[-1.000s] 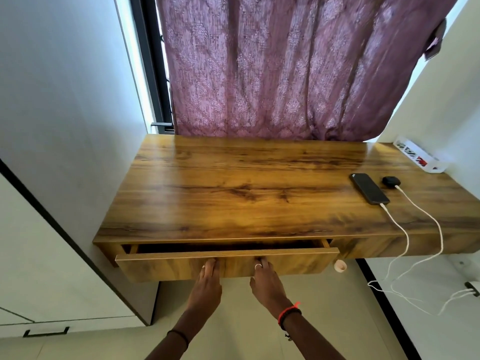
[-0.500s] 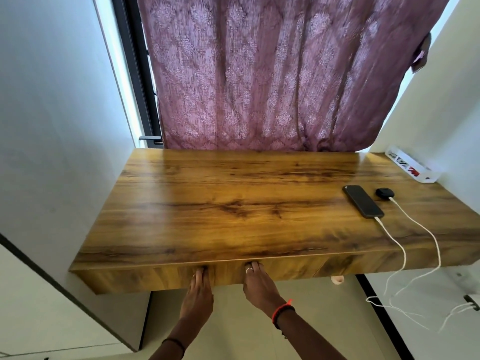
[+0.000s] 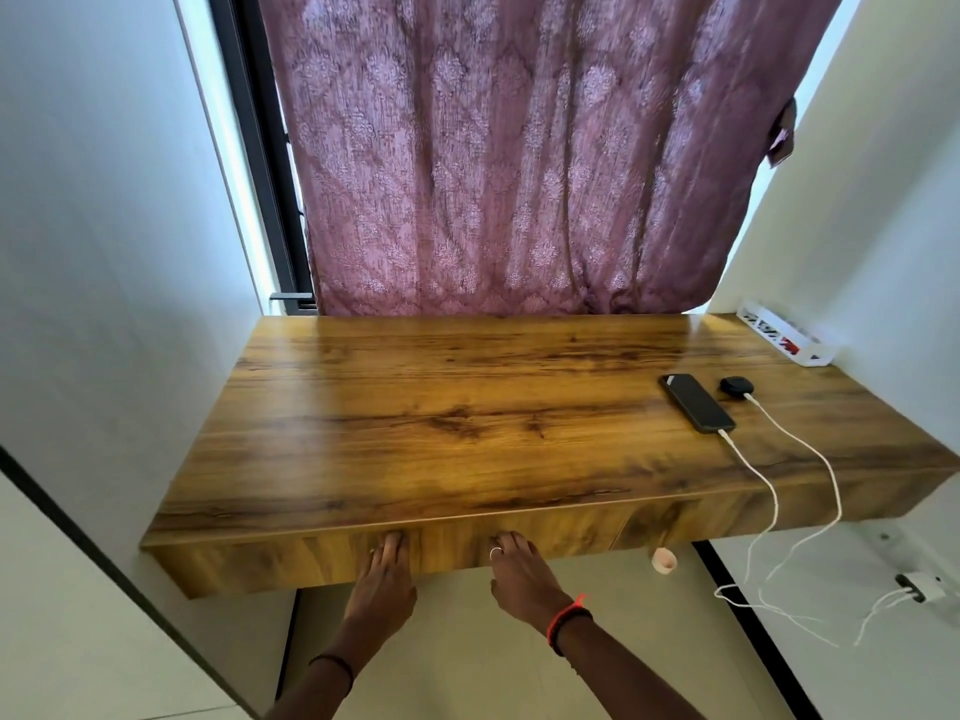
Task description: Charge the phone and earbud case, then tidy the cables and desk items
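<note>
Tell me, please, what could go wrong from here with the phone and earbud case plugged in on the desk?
1. The white cables drop over the front edge of the desk and lie in loose loops on the floor near the charger. A foot catching them could drag the phone and earbud case off.
2. The cables appear to cross below the desk, so they may tangle when tidied.
</note>
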